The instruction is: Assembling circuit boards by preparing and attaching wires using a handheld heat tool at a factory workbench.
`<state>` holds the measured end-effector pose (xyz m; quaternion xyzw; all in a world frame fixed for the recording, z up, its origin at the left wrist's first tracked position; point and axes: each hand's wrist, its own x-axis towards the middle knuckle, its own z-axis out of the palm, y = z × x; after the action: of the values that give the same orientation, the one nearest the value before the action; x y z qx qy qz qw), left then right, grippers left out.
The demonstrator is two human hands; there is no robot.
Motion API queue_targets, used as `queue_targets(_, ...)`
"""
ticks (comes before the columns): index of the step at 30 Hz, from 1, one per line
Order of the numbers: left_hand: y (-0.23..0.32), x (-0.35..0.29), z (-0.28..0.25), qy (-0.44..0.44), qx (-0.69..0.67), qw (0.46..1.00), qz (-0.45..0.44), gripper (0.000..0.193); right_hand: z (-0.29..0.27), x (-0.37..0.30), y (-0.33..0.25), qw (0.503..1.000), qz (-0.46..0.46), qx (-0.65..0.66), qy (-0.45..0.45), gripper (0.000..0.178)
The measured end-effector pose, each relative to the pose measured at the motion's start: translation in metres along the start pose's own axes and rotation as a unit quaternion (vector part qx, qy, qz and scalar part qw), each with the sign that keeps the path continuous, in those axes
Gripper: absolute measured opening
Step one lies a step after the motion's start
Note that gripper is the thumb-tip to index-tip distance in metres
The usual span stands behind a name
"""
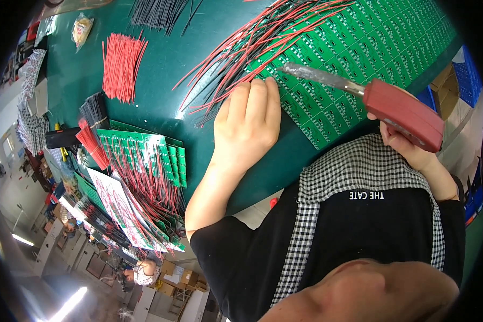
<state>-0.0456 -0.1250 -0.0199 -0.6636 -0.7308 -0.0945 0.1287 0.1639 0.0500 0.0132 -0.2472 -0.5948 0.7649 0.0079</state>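
A soldering gun (405, 115) with a red body is gripped in my right hand (400, 140). Its greyish metal barrel points left, the tip over the near left part of a large green circuit board panel (354, 59). My left hand (249, 115) rests at that panel's left edge, fingers curled and pressed together. Red and black wires (236, 51) fan across the panel and pass by my left fingertips. What those fingers pinch, if anything, is hidden under them.
On the green table (163, 99) lie a bundle of red wires (124, 67) and black wires (158, 13). At left, stacked green boards (172, 155) carry attached red wires. A small plastic packet (82, 30) lies far left. A cardboard box (444, 88) stands at right. Another person (144, 272) is in the background.
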Motion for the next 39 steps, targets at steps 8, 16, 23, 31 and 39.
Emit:
queue_targets(8,0.0,0.0,0.001,0.006,0.006,1.0,0.002,0.022,-0.012,-0.004,0.011,0.999,-0.018,-0.035,-0.017,0.035)
queue_targets(16,0.004,0.015,0.006,0.036,-0.031,0.999,0.008,0.022,-0.013,-0.004,0.009,1.0,-0.024,-0.001,0.006,0.032)
queue_targets(23,0.001,0.019,0.007,0.011,-0.028,1.0,0.01,0.023,-0.02,-0.004,0.009,0.999,0.006,-0.042,-0.02,0.028)
queue_targets(31,0.004,0.018,0.004,-0.016,-0.023,1.0,0.01,0.024,-0.014,-0.008,0.019,0.989,-0.028,-0.143,0.033,0.049)
queue_targets(39,0.003,0.02,0.0,-0.031,0.008,0.999,0.015,0.024,-0.017,-0.005,0.008,0.999,-0.035,0.007,0.009,0.035)
